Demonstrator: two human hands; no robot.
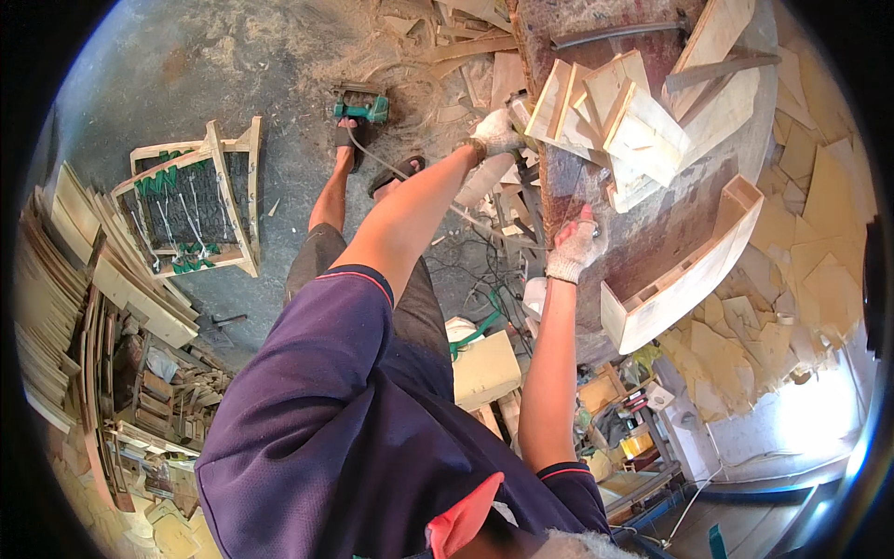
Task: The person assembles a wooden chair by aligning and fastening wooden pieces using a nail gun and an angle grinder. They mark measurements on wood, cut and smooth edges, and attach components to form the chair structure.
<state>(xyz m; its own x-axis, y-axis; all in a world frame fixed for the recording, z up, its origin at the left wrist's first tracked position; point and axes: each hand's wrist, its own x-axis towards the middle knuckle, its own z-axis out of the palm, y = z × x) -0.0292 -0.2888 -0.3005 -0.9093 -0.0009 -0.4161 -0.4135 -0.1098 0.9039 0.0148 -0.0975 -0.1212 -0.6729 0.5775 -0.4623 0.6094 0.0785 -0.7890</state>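
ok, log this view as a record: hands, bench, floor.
left hand: gloved, near the edge of the bench; grip unclear
right hand: gloved, at the bench edge; grip unclear
on bench: cluster of wooden pieces, long wooden box
on floor: green tool, wooden frame with green straps

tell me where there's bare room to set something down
Bare floor lies between the wooden frame and the green tool; a smaller patch of bench shows between the right hand and the long wooden box. Higher in view, wooden pieces crowd it.
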